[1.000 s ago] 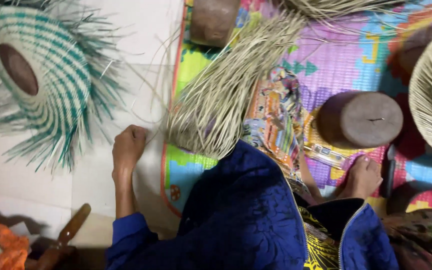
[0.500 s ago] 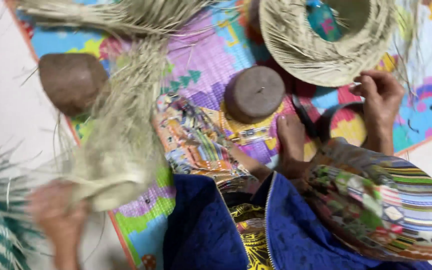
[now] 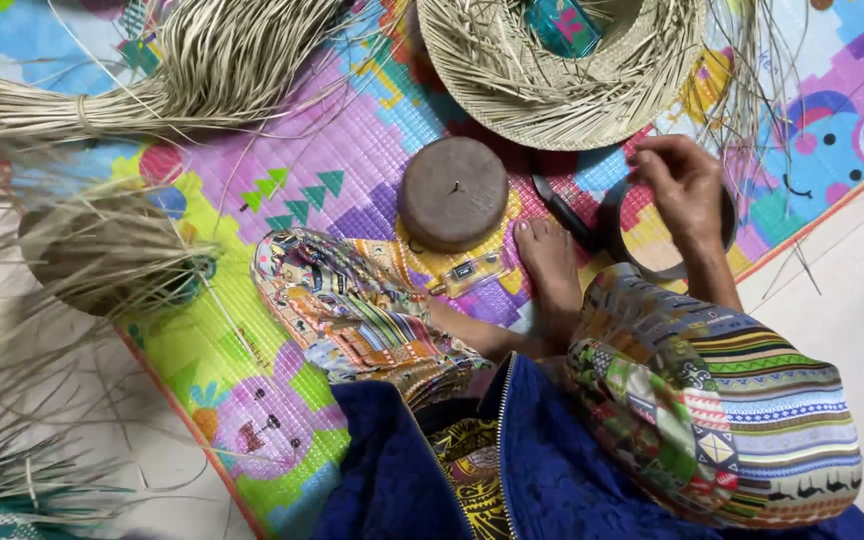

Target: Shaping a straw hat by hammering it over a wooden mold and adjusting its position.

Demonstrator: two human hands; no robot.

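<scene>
Far left: a blurred bundle of dry straw [image 3: 102, 255] sweeps across the view; my left hand lies behind it, so its grip cannot be told. Above: a tied straw sheaf [image 3: 152, 80] on the colourful play mat [image 3: 282, 190]. Centre: a round wooden block [image 3: 453, 192], a small clear lighter [image 3: 472, 272] by my bare foot [image 3: 550, 265]. Top: an unfinished woven straw hat [image 3: 562, 75]. Right: my right hand [image 3: 687, 190], fingers curled, rests on the rim of a round ring-shaped frame [image 3: 652, 245]; I cannot tell whether it is gripped. Risk: loose strands catching the lighter or snagging underfoot.
</scene>
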